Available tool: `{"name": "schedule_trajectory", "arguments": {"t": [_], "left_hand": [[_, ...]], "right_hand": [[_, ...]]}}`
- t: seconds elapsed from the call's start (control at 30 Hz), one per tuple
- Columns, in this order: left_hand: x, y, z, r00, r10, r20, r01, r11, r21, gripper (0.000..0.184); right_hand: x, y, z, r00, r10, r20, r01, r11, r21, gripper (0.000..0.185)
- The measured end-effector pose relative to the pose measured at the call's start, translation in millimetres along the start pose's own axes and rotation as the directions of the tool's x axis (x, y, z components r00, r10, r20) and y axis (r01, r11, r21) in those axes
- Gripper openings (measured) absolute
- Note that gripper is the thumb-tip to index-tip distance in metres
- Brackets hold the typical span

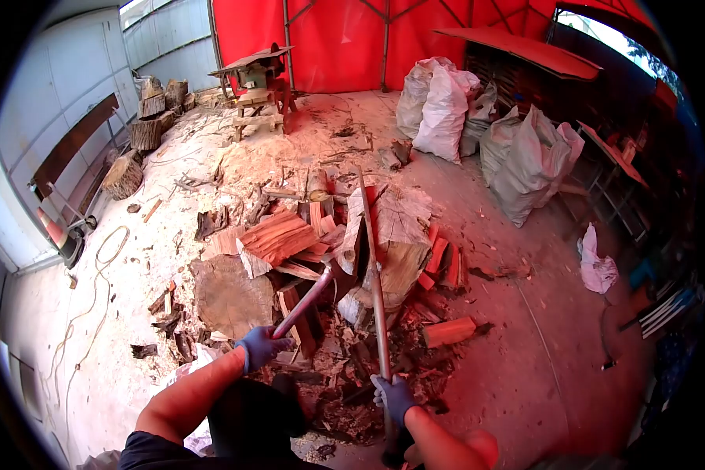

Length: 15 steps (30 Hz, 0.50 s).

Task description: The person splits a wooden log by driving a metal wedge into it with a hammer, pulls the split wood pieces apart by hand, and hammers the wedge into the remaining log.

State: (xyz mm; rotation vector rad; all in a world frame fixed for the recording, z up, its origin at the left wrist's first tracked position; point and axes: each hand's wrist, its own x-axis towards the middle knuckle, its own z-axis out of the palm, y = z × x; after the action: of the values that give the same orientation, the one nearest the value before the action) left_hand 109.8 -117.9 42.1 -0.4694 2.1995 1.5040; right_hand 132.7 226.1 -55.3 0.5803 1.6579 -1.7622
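Note:
My left hand [262, 347], in a blue-grey glove, is closed round the handle of a hatchet [304, 307]. The hatchet's dark head is up against the pile of split wood. My right hand [395, 397], also gloved, grips a long pole [378, 313] near its lower end. Its far end lies over a large chopping block [403, 219] with a pale cut top. Split firewood [278, 236] with reddish-lit faces is heaped left of the pole. A wide round log [231, 294] shows its cut end close to my left hand.
White sacks [446, 110] and grey sacks [531, 160] stand at the right. A saw bench [257, 86] is at the back. Stumps [124, 176] line the left wall. A rope [94, 294] lies on the floor, and bark scraps [345, 399] cover the ground before me.

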Motion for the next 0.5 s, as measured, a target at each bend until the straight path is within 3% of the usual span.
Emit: {"name": "schedule_trajectory", "arguments": {"t": [0.03,0.13,0.37,0.43,0.5], "left_hand": [[-10,11,6,1.0,0.001,-0.01,-0.001,1.0,-0.003,0.035],[-21,31,25,0.999,0.041,-0.012,-0.042,0.873,-0.486,0.038],[-35,71,59,0.987,0.134,-0.086,-0.159,0.842,-0.516,0.033],[-22,70,61,0.963,0.228,-0.141,-0.267,0.779,-0.567,0.032],[-25,87,67,0.963,0.208,-0.169,-0.267,0.8,-0.537,0.031]], "right_hand": [[1,-2,1,1.0,-0.018,-0.01,0.018,1.0,0.02,0.026],[6,3,3,0.999,-0.03,-0.026,0.03,0.999,-0.023,0.027],[11,7,-1,0.997,-0.076,-0.012,0.075,0.996,-0.048,0.03],[16,8,-1,0.996,-0.095,0.0,0.095,0.995,-0.026,0.029],[20,9,1,0.994,-0.111,-0.022,0.109,0.992,-0.06,0.029]]}}
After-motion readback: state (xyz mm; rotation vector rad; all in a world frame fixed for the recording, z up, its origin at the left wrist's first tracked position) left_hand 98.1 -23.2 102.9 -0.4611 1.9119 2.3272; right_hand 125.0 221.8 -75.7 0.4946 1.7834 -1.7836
